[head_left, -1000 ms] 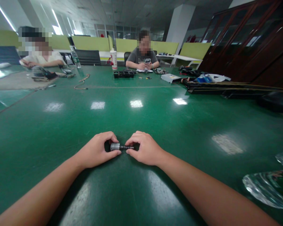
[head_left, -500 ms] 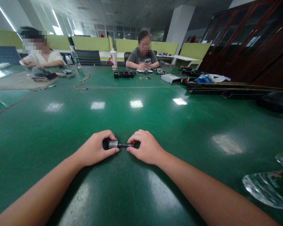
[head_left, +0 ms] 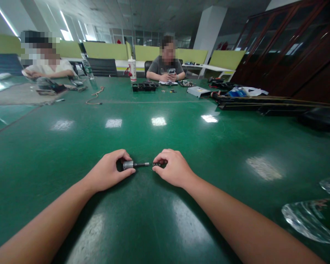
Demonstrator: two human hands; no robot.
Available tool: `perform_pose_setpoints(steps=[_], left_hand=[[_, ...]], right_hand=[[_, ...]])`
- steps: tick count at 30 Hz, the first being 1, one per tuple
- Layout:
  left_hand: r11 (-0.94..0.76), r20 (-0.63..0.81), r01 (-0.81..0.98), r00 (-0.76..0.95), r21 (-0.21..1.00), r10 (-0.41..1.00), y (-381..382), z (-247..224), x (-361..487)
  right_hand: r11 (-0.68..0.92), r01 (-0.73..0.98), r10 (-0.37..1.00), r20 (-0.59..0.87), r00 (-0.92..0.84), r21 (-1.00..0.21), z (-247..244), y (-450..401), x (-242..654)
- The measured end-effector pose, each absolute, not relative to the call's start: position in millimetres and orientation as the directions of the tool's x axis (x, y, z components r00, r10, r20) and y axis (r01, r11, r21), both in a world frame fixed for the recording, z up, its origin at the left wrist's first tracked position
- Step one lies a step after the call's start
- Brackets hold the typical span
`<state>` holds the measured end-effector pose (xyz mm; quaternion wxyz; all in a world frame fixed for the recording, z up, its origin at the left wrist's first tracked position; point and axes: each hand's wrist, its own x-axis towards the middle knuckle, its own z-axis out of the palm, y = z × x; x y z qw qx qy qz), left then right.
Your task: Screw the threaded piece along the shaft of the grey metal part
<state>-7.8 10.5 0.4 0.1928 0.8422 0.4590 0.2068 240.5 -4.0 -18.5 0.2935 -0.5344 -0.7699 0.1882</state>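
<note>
My left hand [head_left: 110, 171] pinches a silver metal cylinder with a thin dark shaft [head_left: 128, 165] between thumb and fingers. The shaft points right and ends in a bright, narrower tip. Across a small gap, my right hand [head_left: 176, 169] grips a small dark ridged piece [head_left: 156, 164], which looks like a spring or a threaded sleeve. Most of that piece is hidden by my fingers. Both parts lie nearly in line, just above or on the green table [head_left: 143, 212]; I cannot tell whether they touch it.
A clear plastic bottle [head_left: 310, 220] lies at the near right. Farther off are a black tray [head_left: 145, 87], a cord [head_left: 95, 96], a white bottle [head_left: 132, 69] and a grey metal box [head_left: 198, 91]. Two people sit across the table, one holding a phone [head_left: 172, 72].
The dark ridged piece has come off the shaft's end, baring the bright tip. My right hand has shifted slightly right with it, and my left slightly left with the cylinder.
</note>
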Motion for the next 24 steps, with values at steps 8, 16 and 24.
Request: perform_pose_setpoints(steps=[8, 16, 24], left_hand=[[-0.504, 0.16, 0.689, 0.502, 0.521, 0.85, 11.6, -0.6, -8.2], [-0.508, 0.159, 0.68, 0.508, 0.528, 0.846, 11.4, -0.4, -8.3], [-0.528, 0.15, 0.672, 0.537, 0.519, 0.83, 10.6, 0.4, -8.2]], right_hand=[[0.401, 0.694, 0.916, 0.256, -0.309, -0.598, -19.2, -4.5, 238.3], [0.403, 0.695, 0.915, 0.256, -0.312, -0.595, -21.0, -4.6, 237.3], [0.411, 0.689, 0.912, 0.258, -0.32, -0.597, -20.6, -3.7, 236.3]])
